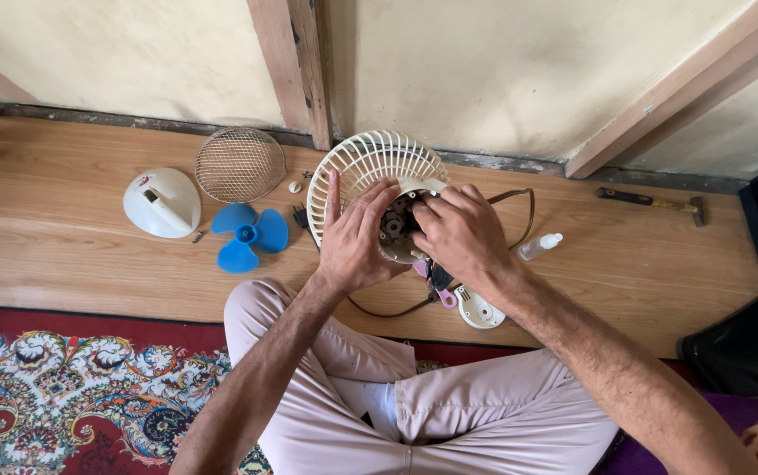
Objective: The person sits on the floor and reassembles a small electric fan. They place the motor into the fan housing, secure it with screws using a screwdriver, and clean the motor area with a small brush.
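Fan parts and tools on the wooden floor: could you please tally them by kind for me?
Fan grilles: 2, the cream plastic rear grille held by both hands and the round wire mesh grille
Blue three-blade plastic propeller: 1
White domed plastic cover: 1
Small clear plastic bottle: 1
Wooden-handled hammer: 1
Total: 6

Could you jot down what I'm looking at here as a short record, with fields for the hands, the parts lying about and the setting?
Left hand: on the fan motor, fingers spread against the rear grille
Right hand: gripping the motor from the other side
Blue blade: flat on the floor, left of the hands
Wire guard: near the wall
White cover: left of the blade
Bottle: lying right of the hands
Hammer: far right, by the wall
Setting: wooden floor, patterned rug in front
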